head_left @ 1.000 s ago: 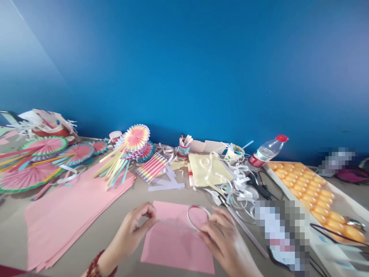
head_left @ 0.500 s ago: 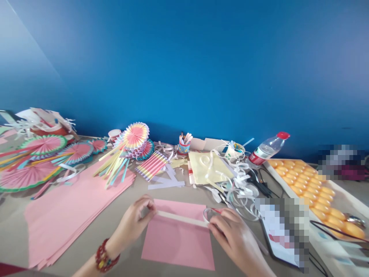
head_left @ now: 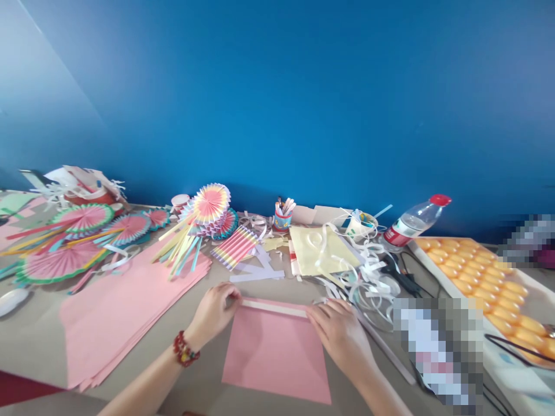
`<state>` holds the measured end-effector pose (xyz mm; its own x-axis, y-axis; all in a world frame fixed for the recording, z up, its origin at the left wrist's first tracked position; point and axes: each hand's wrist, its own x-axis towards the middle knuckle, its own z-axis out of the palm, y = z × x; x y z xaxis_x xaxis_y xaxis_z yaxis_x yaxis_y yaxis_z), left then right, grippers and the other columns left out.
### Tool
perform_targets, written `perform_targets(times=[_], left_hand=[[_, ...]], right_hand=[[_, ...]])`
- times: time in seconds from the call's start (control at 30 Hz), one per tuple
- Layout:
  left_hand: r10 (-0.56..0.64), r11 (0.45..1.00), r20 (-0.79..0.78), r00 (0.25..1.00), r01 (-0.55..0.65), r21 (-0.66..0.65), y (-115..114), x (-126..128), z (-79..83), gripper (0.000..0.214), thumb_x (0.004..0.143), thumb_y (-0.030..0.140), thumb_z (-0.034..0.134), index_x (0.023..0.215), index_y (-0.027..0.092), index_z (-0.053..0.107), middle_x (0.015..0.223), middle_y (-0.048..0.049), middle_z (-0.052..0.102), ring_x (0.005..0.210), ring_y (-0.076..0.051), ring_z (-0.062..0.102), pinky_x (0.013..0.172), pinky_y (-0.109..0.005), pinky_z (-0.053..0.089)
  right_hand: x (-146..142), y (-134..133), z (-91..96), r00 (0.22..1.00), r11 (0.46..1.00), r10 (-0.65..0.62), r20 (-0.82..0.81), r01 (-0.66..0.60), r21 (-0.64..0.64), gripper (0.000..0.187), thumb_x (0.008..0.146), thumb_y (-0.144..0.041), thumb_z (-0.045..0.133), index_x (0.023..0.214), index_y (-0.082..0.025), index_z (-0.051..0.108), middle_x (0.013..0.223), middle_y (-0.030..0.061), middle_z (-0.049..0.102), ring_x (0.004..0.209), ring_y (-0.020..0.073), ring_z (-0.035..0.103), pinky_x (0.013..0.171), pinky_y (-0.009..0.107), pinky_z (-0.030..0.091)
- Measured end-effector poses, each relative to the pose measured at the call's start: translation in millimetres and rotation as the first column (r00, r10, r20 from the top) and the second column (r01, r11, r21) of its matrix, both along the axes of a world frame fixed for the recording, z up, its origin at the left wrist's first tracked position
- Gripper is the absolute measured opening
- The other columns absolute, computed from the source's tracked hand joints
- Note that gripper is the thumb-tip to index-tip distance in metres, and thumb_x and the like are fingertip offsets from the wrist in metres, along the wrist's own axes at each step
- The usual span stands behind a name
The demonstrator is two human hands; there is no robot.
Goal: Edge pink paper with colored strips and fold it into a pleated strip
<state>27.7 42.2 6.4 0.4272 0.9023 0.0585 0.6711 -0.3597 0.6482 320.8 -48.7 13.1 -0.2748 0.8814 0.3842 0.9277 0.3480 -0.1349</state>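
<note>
A pink sheet of paper (head_left: 277, 358) lies flat on the table in front of me. A strip of white tape (head_left: 275, 308) stretches across it near its far edge, roughly parallel to that edge. My left hand (head_left: 217, 312), with a red bead bracelet (head_left: 186, 349) on the wrist, pinches the strip's left end at the sheet's corner. At the other end, my right hand (head_left: 342, 329) has its fingers bent and closed on the strip; part of what lies under them is hidden.
Stacked pink paper (head_left: 130, 312) and folded paper rosettes (head_left: 212, 203) spread to the left. Yellow paper (head_left: 321, 248), tangled white strips (head_left: 368, 283) and a red-capped bottle (head_left: 407, 225) stand behind. A tray of yellow domes (head_left: 481, 271) is at right.
Both hands have carried the tape strip away from me, from above the sheet's upper part to near its far edge. My view has shifted slightly left.
</note>
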Motion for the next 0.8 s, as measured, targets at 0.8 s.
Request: perform_targets(times=[0.8], left_hand=[[0.032,0.996,-0.083,0.996,-0.024,0.089,3,1,-16.1,0.014,0.082,0.011,0.049,0.079,0.021,0.058,0.083,-0.0031,0.065,0.079,-0.021,0.061,0.075,-0.032,0.042]], right_hand=[[-6,12,-18.1,0.99,0.995,-0.041,0.136,0.052,-0.079,0.027,0.085,-0.004,0.05,0.089,-0.021,0.071,0.062,0.0005,0.061,0.064,0.0172,0.058,0.089,0.035,0.035]])
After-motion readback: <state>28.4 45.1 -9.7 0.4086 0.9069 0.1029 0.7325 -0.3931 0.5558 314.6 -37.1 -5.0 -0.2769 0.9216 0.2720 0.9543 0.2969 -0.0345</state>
